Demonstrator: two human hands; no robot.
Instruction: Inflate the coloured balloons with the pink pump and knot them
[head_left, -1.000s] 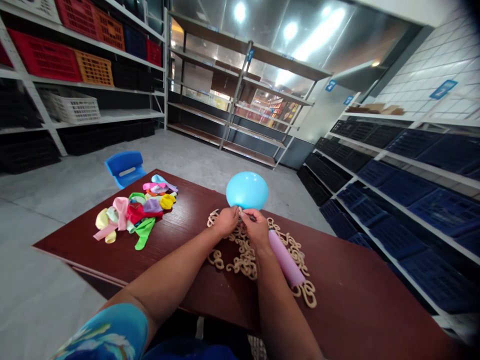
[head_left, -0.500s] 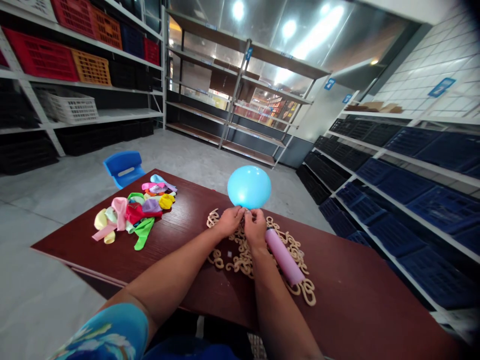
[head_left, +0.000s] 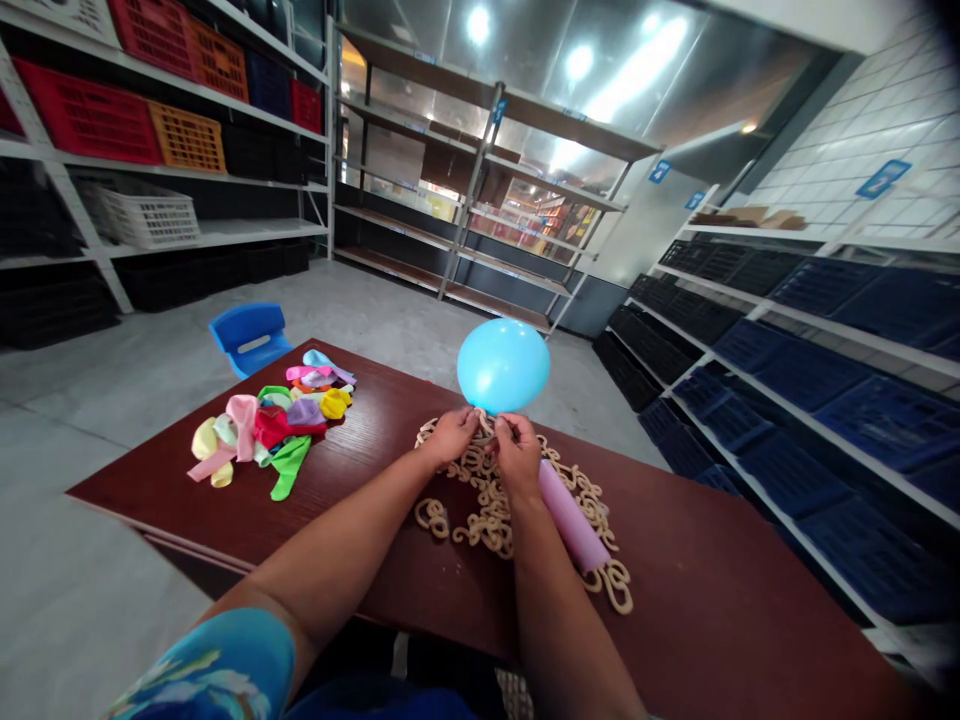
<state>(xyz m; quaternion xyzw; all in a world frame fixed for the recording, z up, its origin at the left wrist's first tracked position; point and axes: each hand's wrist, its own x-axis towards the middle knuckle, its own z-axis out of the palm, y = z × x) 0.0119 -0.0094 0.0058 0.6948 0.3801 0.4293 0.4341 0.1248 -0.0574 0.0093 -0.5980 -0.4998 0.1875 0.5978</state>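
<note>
A round, inflated light-blue balloon (head_left: 502,365) stands above the far side of the table, neck toward me. My left hand (head_left: 454,438) is closed at the balloon's neck, thumb and fingers pinched together. Close beside it on the right, my right hand (head_left: 519,450) has its fingers bent in a pinch at the same neck; a pale tan bit shows between the hands, its kind unclear. Under and around both hands lies a heap of tan curly loops (head_left: 480,530). A pink cylinder (head_left: 574,520) rests on the loops beside my right wrist, its far end hidden by that hand.
Several limp, uninflated balloons (head_left: 270,425) in many colours lie on the left of the dark red table (head_left: 697,570). A blue chair (head_left: 251,335) stands beyond the table's left corner. Shelves with crates (head_left: 86,110) line the left; dark blue bins (head_left: 787,350) fill those at right.
The balloon has risen slightly and leans more to the right. My hands have shifted a little apart, and more of the neck area shows between them.
</note>
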